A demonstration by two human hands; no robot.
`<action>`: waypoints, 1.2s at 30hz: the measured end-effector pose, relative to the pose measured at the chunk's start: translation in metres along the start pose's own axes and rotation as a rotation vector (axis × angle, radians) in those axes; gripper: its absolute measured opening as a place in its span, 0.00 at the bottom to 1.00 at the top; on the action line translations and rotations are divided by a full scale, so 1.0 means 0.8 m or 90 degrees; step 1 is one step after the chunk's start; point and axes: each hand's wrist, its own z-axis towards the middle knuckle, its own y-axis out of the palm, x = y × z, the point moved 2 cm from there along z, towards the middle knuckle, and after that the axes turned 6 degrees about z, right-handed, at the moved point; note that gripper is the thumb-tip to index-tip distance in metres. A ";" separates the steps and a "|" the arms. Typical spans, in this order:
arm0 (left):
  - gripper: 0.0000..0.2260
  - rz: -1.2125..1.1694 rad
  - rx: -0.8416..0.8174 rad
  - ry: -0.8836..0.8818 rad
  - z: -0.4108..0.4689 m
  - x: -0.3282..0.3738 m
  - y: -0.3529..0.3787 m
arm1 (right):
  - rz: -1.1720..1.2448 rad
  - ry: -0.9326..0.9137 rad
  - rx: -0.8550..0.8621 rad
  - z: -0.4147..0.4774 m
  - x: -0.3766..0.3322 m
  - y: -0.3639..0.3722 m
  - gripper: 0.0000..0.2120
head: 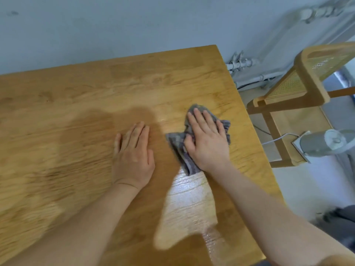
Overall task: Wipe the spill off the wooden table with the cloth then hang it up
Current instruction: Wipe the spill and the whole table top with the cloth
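1. Found a glossy wet patch on the tabletop by the near edge; judged not yet wiped.
2. Found the left hand laid flat and spread on bare wood, holding nothing.
3. Found the right hand flat, fingers straight, pressing the bunched grey cloth onto the wood just beyond the patch, near the right edge.
4. Judged risks: could smear liquid rather than lift it, owing to so bunched a cloth; could push it over the right edge onto the floor; could miss the near patch altogether.
5. Noted pale grained wood, a shadow across the middle, left part blurred.
6. Noted beyond: a cane-backed chair right of the tabletop, a grey appliance beside it, pipes at the corner, a plain wall behind. Saw no hook or rail for hanging.
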 end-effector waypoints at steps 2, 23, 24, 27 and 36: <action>0.26 0.001 -0.002 0.002 0.000 -0.001 0.001 | -0.009 0.150 0.024 -0.010 0.055 -0.020 0.31; 0.23 0.011 0.003 -0.027 0.002 0.002 -0.001 | 0.055 -0.153 -0.132 0.083 -0.103 0.022 0.27; 0.23 0.011 0.003 -0.025 0.004 0.003 -0.003 | 0.050 -0.178 -0.135 0.087 -0.086 0.015 0.27; 0.24 0.009 -0.003 -0.019 0.005 0.004 -0.004 | 0.018 -0.085 -0.062 0.107 0.006 -0.012 0.29; 0.24 0.004 -0.005 -0.030 0.004 0.006 -0.002 | 0.050 -0.022 -0.042 0.144 -0.051 0.003 0.29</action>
